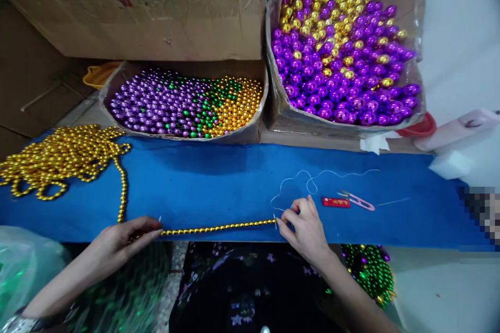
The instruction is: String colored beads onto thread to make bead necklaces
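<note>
A strand of gold beads (219, 229) stretches nearly straight along the front edge of the blue table. My left hand (127, 239) is closed on it at the left, thumb and fingers pinched together. At the strand's right end, my right hand (307, 231) pinches with thumb and index finger. White thread (308, 179) curls over the cloth beyond those fingertips; where it joins the beads is hidden. From my left hand, the strand runs up to a heap of gold bead strings (66, 153). Short white marks show beside each hand's fingertips.
Right of my right hand lie a small red packet (336, 202) and pink thread snips (361, 201). Behind stand a carton of purple, green and gold beads (261, 132) and a taller carton of purple and gold beads (275, 106). Green bead strings (371, 273) hang below the edge.
</note>
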The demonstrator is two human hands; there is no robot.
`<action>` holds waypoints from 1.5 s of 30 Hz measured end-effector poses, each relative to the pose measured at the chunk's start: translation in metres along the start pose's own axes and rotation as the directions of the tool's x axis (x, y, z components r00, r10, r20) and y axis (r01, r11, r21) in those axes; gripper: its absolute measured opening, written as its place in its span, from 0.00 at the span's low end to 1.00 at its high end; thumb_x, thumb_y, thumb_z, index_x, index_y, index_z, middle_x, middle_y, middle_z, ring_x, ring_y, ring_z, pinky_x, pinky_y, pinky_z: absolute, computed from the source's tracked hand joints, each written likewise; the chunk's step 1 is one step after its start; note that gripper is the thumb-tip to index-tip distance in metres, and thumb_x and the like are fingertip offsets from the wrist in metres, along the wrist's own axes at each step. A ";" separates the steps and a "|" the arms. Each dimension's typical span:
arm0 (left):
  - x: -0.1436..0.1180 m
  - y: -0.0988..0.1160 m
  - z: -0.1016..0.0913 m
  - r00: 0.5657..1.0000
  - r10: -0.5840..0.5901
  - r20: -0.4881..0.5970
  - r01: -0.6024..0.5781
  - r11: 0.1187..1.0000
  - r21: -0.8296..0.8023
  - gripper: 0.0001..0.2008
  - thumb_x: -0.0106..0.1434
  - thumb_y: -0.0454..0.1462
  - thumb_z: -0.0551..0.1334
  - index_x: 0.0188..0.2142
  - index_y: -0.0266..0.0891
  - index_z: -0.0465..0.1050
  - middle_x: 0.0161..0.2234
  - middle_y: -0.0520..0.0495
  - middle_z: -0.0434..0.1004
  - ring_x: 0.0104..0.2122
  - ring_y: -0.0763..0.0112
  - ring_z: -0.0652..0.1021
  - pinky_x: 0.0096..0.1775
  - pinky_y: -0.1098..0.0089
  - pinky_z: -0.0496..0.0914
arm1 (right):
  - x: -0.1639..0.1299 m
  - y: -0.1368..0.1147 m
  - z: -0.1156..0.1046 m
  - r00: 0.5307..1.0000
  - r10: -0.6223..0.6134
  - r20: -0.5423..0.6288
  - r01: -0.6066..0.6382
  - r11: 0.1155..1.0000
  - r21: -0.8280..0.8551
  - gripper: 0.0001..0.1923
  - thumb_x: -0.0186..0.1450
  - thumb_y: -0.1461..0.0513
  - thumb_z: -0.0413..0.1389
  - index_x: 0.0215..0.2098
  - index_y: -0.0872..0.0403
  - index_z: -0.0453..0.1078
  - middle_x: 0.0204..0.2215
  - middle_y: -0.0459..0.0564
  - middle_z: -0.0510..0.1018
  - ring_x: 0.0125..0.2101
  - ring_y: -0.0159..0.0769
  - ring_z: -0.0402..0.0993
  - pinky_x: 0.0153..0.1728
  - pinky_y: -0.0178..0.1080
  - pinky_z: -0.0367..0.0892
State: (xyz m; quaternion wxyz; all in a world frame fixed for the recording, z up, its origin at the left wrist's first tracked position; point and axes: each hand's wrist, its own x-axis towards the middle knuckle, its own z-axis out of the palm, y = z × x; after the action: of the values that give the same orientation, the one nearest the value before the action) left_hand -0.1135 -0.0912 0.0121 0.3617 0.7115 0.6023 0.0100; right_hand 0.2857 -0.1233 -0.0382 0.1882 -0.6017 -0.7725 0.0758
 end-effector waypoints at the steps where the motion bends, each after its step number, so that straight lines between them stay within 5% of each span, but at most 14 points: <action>1: -0.001 0.000 0.001 1.000 0.005 0.007 -0.005 1.000 0.000 0.11 0.64 0.46 0.54 0.38 0.47 0.72 0.34 0.57 0.79 0.35 0.66 0.78 0.37 0.72 0.70 | -0.001 0.000 0.003 1.000 0.008 -0.001 -0.008 1.000 -0.009 0.08 0.62 0.60 0.55 0.26 0.52 0.70 0.32 0.46 0.60 0.36 0.35 0.62 0.57 0.57 0.49; 18: 0.002 -0.011 0.008 0.991 0.050 -0.128 -0.035 0.993 0.113 0.10 0.64 0.41 0.53 0.36 0.39 0.70 0.35 0.47 0.74 0.35 0.67 0.74 0.38 0.70 0.67 | -0.013 0.021 0.024 0.997 -0.060 0.054 0.063 0.996 -0.062 0.13 0.63 0.53 0.53 0.26 0.50 0.71 0.30 0.48 0.61 0.34 0.38 0.63 0.54 0.58 0.51; 38: 0.007 -0.009 0.000 0.989 0.107 -0.103 -0.084 0.975 0.206 0.14 0.66 0.38 0.49 0.38 0.40 0.73 0.35 0.45 0.74 0.34 0.67 0.75 0.38 0.69 0.68 | -0.013 0.023 0.026 0.995 -0.076 0.065 0.081 0.993 -0.081 0.15 0.63 0.52 0.52 0.25 0.50 0.72 0.29 0.48 0.63 0.31 0.37 0.63 0.51 0.57 0.55; 45: 0.015 -0.033 0.004 0.988 0.129 -0.083 -0.107 0.967 0.232 0.14 0.65 0.41 0.51 0.39 0.41 0.73 0.37 0.46 0.75 0.35 0.66 0.76 0.39 0.71 0.68 | -0.006 0.010 0.020 1.000 -0.028 -0.014 0.027 0.998 -0.063 0.13 0.63 0.55 0.53 0.24 0.51 0.72 0.29 0.47 0.62 0.33 0.37 0.62 0.53 0.55 0.54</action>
State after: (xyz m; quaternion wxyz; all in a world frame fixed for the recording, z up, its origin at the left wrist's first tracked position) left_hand -0.1360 -0.0794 -0.0146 0.2471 0.7814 0.5730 -0.0025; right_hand 0.2885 -0.1243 -0.0614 0.1761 -0.5972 -0.7813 0.0443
